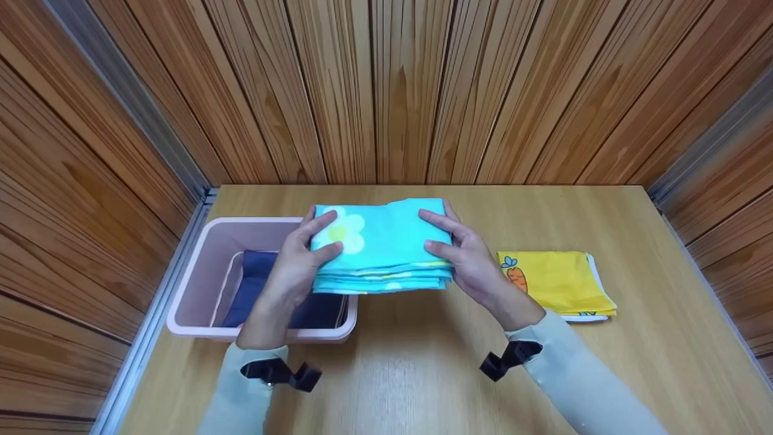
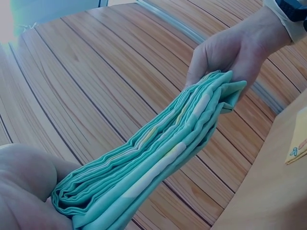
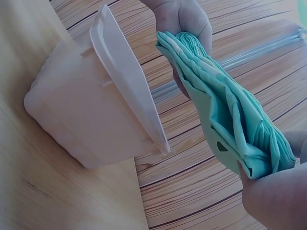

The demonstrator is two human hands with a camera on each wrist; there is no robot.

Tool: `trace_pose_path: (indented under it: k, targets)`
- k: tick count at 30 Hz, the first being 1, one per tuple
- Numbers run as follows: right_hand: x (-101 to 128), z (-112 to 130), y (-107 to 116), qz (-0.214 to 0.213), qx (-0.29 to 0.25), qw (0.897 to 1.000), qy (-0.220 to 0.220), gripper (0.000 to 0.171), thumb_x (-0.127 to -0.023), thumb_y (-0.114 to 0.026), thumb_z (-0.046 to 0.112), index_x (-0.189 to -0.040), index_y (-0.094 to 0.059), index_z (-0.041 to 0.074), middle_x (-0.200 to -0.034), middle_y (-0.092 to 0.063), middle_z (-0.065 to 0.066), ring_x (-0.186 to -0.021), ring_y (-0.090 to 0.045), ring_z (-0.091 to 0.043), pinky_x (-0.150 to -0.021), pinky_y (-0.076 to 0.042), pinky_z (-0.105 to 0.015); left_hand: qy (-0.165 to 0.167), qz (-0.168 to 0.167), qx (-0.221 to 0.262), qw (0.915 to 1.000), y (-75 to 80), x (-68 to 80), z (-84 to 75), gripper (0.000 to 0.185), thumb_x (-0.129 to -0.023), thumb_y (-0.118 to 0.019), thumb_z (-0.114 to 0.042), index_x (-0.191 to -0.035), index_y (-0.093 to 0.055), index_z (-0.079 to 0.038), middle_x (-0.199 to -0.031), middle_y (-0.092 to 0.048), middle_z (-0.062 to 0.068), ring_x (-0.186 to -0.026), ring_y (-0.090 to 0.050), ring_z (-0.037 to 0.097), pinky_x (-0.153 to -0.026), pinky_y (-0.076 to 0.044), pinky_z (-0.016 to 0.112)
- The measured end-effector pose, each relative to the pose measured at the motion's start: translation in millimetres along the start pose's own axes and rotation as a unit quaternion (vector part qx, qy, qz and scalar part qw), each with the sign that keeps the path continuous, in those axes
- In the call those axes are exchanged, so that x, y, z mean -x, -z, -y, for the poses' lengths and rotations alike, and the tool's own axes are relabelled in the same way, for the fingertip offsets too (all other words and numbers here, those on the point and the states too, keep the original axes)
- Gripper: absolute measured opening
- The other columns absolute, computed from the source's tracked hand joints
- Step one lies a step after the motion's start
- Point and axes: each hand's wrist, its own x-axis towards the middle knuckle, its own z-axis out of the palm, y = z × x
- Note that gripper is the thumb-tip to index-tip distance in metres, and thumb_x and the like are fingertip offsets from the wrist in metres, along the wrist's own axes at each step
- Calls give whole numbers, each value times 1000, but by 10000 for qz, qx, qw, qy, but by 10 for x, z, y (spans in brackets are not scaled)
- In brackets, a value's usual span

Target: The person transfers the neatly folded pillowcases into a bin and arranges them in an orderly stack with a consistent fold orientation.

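Both hands are up off the wooden surface (image 1: 423,374) with the folded turquoise cloth (image 1: 383,248) held between them, the one with the white and yellow flower print. The left hand (image 1: 296,266) grips its left end, fingers (image 1: 323,222) curled over the top and thumb across the near face; the right hand (image 1: 468,257) clamps the other end the same way. From the left wrist view the cloth shows as a thick stack of neat layers, so the folding looks finished. It hangs in the air just beside the pink plastic bin (image 1: 199,284), partly over the bin's right rim. Inside that bin a dark navy folded cloth (image 1: 259,284) already lies flat, so one piece seems stowed. Well to the right of the bin, a yellow carrot-print cloth (image 1: 558,281) sits folded on the surface, untouched. My read: one in, one in hand, one waiting
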Motion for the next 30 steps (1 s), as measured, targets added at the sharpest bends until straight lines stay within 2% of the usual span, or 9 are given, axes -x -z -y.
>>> trace_pose_path:
  k: [11, 17, 30]
  targets:
    - [-31, -22, -117, 84, -49, 9999, 77, 54, -99, -58, -5, -151, -45, -3, -172, 5, -2, -156, 11, -24, -126, -7, -38, -47, 109, 98, 9999, 133, 34, 4, 58, -96, -61, 9, -151, -43, 3, -172, -3, 7, -156, 6, 26, -125, -10, 38]
    - [-47, -39, -193, 84, 11, 10000, 7, 54, -99, -58, -5, -151, -45, -1, -172, 6, -2, -156, 11, -25, -125, -10, -38, 65, 23, -125, 9999, 214, 45, 5, 58, -96, -61, 7, -151, -45, -1, -172, -6, 4, -157, 5, 24, -126, -3, 39]
    - [-75, -79, -374, 56, -16, 10000, 14, 52, -99, -56, -6, -150, -47, -2, -172, 6, -3, -156, 10, -27, -125, -9, -40, 228, 92, 47, 9997, 384, 96, -2, 59, -98, -59, 7, -153, -41, 1, -172, -1, 3, -156, 8, 22, -125, -4, 35]
